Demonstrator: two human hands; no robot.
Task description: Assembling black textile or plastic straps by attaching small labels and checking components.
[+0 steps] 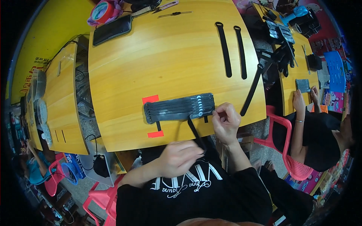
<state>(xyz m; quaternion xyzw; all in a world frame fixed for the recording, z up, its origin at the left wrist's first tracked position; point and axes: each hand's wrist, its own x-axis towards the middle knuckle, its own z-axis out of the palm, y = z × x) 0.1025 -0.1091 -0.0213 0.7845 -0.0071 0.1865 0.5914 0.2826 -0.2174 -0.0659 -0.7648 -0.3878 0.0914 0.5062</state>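
Note:
On the yellow table near its front edge lies a fanned stack of flat dark grey strips (169, 108) with white print at the right end. A black strap (193, 129) runs from the stack's lower edge down toward me. My left hand (181, 157), closed, grips the strap's lower end just past the table edge. At the stack's right end, my right hand (227, 122) has its fingers pinched at the corner. Short dark pieces stick out below the stack. Two red tape marks (155, 134) flank its left end.
Three black straps with looped ends (224, 51) lie at the table's right side. A black phone (112, 30), a red tape roll (102, 12) and scissors (166, 6) are at the far left. At the right, another person handles a grey stack (302, 86) beside a pink chair (281, 139).

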